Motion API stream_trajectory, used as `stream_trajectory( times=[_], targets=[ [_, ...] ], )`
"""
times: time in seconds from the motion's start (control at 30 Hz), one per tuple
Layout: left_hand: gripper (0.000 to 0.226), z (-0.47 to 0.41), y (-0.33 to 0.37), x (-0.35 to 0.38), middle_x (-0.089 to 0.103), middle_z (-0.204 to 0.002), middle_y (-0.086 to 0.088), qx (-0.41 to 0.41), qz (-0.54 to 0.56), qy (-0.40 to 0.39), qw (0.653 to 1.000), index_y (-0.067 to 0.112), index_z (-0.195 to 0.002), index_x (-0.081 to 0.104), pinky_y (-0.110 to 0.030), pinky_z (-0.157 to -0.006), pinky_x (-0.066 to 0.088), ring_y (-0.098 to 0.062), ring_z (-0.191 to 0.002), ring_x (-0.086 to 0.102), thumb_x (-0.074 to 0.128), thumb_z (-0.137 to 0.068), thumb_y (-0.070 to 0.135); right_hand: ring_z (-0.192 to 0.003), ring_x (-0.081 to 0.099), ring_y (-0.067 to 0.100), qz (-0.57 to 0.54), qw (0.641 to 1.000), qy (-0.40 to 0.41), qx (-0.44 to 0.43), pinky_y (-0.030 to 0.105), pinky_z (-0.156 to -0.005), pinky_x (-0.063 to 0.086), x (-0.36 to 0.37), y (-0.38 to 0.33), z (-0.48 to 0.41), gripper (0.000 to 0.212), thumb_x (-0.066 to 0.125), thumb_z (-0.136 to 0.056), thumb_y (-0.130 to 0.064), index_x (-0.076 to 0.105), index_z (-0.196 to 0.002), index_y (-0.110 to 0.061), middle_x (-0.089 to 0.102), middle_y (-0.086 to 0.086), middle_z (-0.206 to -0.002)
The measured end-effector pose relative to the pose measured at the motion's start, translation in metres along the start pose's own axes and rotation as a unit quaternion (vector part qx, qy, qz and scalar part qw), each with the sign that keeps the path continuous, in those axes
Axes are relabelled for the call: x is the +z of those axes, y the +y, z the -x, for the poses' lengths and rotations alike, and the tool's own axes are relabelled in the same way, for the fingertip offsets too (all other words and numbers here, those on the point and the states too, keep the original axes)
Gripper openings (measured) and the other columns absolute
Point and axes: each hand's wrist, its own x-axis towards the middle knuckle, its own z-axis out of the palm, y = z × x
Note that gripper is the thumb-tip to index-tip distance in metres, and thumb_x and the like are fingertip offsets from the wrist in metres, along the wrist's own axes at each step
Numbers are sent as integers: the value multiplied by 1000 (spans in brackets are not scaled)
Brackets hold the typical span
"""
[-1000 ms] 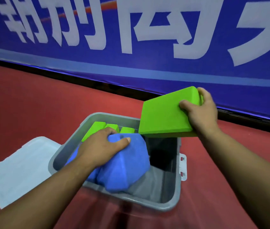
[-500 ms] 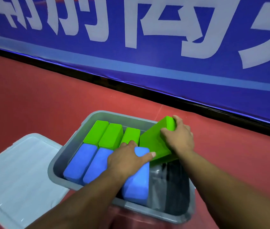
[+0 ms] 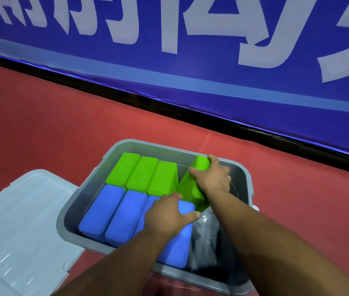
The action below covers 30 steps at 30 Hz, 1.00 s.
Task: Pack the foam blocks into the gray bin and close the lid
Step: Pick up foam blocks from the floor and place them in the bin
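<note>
Blue banner (image 3: 190, 67) with white lettering fills the background, well beyond both hands. Red floor (image 3: 41, 124) under everything.

Pale lid (image 3: 20, 227) lies flat on the floor, left of the left hand's grip, one edge tucked under the bin's left side. Lid is off.

Gray bin (image 3: 248, 180) sits open around both hands.

Three blue foam blocks in the near row: two (image 3: 103, 212) (image 3: 126, 216) to the left of the left grip, third blue block (image 3: 178, 246) directly under it. Three green foam blocks (image 3: 143, 174) in the far row, packed side by side, just left of the right grip.

Fourth green block (image 3: 190, 189) is tilted, leaning in the far right part of the bin, not yet seated; its lower corner touches the third blue block.

Crumpled dark gray material (image 3: 205, 238) lies on the bin floor below the right forearm, right where the tilted block would sit.

Right hand (image 3: 214, 178): grip closed over the top end of the tilted green block, thumb on its near face, fingers curled over the far edge.

Left hand (image 3: 167, 214): flat, fingers spread, palm pressing on the third blue block, not wrapped around it.
</note>
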Motion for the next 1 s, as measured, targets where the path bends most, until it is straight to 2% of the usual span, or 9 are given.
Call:
stream_trajectory(
  times=[0.2,0.3,0.47,0.53,0.63,0.73,0.8,0.9,1.0],
  targets=[
    [110,3,-4,6,40,-156,1,5,-109,37,993,30,-152,41,-43,-111,34,-26,-143,34,35,-63,95,-135,46,43,29,999,-37,-15,46,-105,44,16,12,0,97,73,-73,-72,33,-155,-39,42,16,-145],
    [111,1,-9,12,25,-166,-3,-23,-96,28,995,24,-157,34,-52,-121,21,-27,-153,18,39,-72,95,-130,53,40,-19,998,-48,-25,41,-105,44,30,19,-4,91,74,-76,-67,38,-153,-36,45,16,-142],
    [129,0,-16,26,16,-170,-4,-34,-107,36,993,21,-160,27,-56,-123,12,-24,-157,9,12,-56,96,-120,61,32,-73,993,-89,-34,37,-103,47,63,38,8,87,78,-81,-52,36,-155,-34,52,15,-132],
    [128,0,-19,32,15,-171,-4,-26,-120,50,991,21,-160,27,-57,-123,10,-25,-157,8,9,-58,96,-113,63,28,-99,990,-97,-25,37,-99,50,72,46,-1,80,81,-77,-51,45,-146,-33,59,11,-125],
    [128,-1,-21,40,17,-171,-6,-16,-145,68,987,21,-161,29,-59,-122,10,-28,-158,11,3,-60,95,-104,73,26,-224,960,-165,40,42,-92,59,80,60,-9,58,85,-74,-46,55,-122,-32,73,8,-119],
    [126,-4,-20,42,27,-168,-8,-13,-156,75,985,19,-157,39,-63,-119,18,-31,-155,21,5,-63,96,-103,76,24,-315,925,-202,62,41,-89,62,86,67,-6,52,80,-89,-27,53,-133,-21,76,7,-117],
    [121,-6,-21,46,36,-164,-11,-19,-185,60,981,18,-152,47,-65,-114,25,-34,-151,31,10,-67,95,-103,76,25,-344,915,-202,58,43,-91,62,86,70,-4,57,81,-87,-28,53,-135,-18,77,6,-116],
    [111,-10,-22,52,58,-146,-17,-7,-177,70,982,12,-133,68,-69,-99,41,-40,-133,54,21,-72,93,-102,77,23,-340,917,-192,84,48,-96,60,94,79,-7,85,89,-63,-54,56,-135,-22,79,2,-114],
    [120,-10,-20,50,41,-160,-13,-17,-169,72,983,18,-149,52,-66,-109,30,-36,-146,37,9,-67,94,-107,74,19,-312,929,-186,67,44,-98,58,123,107,-33,117,84,-48,-83,50,-145,-26,76,-5,-119]
  ],
)
